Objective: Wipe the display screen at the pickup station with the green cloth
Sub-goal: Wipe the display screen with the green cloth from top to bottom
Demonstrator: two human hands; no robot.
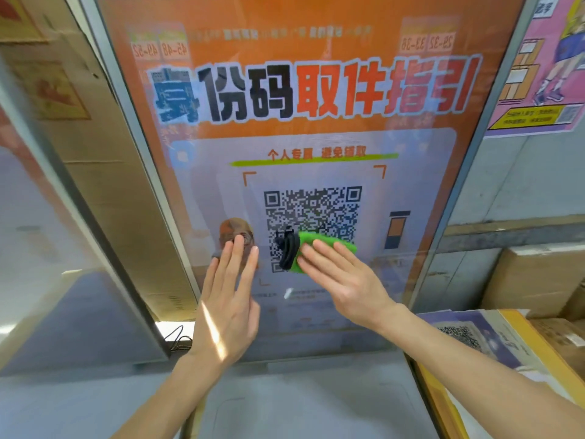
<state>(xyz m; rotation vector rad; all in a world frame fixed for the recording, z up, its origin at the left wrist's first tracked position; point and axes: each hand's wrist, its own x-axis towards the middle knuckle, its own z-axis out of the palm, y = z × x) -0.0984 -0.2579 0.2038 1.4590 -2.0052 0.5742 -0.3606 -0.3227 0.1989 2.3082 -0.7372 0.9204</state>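
On the tall orange glass display screen [316, 90], the right hand [345, 280] presses a bright green cloth [326, 242] with straight, released fingers [343, 253]. Left of it, the left hand [228, 312] lies flat, fingers straight.

a pale grey tabletop [300, 407] runs below the upright display screen [316, 90], which rises from its far edge. at its right side lies a yellow-edged board [535, 346] topped by a printed sheet [465, 337] bearing a qr code; a black cable [179, 340] loops at the far left

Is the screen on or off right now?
On: the screen shows a lit orange page with large text and a QR code.
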